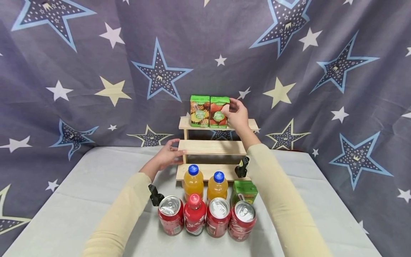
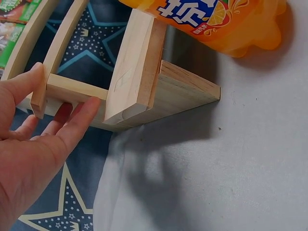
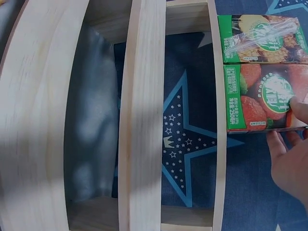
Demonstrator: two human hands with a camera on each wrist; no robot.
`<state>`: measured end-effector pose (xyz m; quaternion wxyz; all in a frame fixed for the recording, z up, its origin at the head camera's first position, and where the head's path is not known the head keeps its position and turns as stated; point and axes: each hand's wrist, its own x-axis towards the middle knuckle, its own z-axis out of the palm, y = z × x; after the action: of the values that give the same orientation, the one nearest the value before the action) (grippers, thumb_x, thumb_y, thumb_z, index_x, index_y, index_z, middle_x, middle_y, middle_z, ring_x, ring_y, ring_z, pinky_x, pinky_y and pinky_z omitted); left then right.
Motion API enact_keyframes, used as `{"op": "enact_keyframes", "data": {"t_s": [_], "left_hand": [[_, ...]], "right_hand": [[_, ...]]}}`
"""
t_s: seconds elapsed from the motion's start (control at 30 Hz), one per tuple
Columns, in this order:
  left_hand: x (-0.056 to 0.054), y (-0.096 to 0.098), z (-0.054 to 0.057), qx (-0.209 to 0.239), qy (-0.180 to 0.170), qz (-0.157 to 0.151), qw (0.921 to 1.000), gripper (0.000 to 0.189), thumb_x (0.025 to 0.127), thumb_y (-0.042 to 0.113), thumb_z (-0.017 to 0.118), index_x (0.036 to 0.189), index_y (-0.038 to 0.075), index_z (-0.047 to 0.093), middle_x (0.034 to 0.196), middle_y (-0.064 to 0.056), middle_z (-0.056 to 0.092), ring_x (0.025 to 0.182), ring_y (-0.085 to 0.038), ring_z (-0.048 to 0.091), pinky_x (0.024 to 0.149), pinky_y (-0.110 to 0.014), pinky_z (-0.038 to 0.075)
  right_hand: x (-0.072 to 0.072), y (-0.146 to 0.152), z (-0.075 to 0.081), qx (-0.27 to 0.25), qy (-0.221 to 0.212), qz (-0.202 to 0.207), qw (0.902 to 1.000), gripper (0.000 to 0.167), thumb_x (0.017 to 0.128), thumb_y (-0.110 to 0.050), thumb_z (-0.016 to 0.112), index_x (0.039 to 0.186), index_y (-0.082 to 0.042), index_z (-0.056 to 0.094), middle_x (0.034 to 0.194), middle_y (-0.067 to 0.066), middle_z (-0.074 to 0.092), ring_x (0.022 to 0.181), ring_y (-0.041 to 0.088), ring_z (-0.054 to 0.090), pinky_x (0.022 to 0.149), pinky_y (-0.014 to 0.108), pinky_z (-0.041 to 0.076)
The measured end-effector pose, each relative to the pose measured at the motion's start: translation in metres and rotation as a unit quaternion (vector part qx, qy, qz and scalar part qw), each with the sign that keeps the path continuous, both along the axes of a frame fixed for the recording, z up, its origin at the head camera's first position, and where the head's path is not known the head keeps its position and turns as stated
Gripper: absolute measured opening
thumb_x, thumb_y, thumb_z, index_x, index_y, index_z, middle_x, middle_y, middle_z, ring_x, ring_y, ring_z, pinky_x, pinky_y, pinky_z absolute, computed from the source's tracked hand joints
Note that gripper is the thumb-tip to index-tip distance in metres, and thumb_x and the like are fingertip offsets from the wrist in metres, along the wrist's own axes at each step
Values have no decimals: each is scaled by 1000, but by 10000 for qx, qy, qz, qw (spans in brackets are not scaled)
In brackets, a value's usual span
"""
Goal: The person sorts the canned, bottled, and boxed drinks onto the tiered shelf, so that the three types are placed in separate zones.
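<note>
A three-tier wooden step shelf stands at the back of the table. On its top tier, a juice box with strawberry pictures sits beside a pineapple juice box; their sides meet. My right hand holds the strawberry box at its right side, thumb on the front and fingers along the side. Lower down, my left hand grips the left end of the middle tier. In the left wrist view its thumb lies against the board and its fingers reach the side frame.
Before the shelf stand two orange drink bottles with blue caps and a green juice box. Nearer are several red soda cans and a red bottle. A star-patterned cloth hangs behind the white table.
</note>
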<state>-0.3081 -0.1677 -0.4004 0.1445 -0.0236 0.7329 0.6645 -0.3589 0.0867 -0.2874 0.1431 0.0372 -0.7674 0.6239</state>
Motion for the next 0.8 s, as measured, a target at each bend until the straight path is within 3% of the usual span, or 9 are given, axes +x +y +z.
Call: {"op": "enact_keyframes", "data": {"t_s": [0.33,0.8], "left_hand": [[1,0,1,-53,19,0,10000,73,92,8,58,148,15,12,141,-30,29,123,-45,45,96,-49,51],[2,0,0,-54,-13,4,10000,72,92,9,58,148,15,13,143,-29,27,124,-44,44,97,-49,50]], "right_hand": [[3,5,-1,326,-159,51,9993,56,83,-17,71,134,-12,48,126,13,57,115,25,54,99,36,49],[21,32,-3,774,-154,234,9966,62,80,-25,74,136,-14,47,128,16,54,119,28,54,97,41,51]]}}
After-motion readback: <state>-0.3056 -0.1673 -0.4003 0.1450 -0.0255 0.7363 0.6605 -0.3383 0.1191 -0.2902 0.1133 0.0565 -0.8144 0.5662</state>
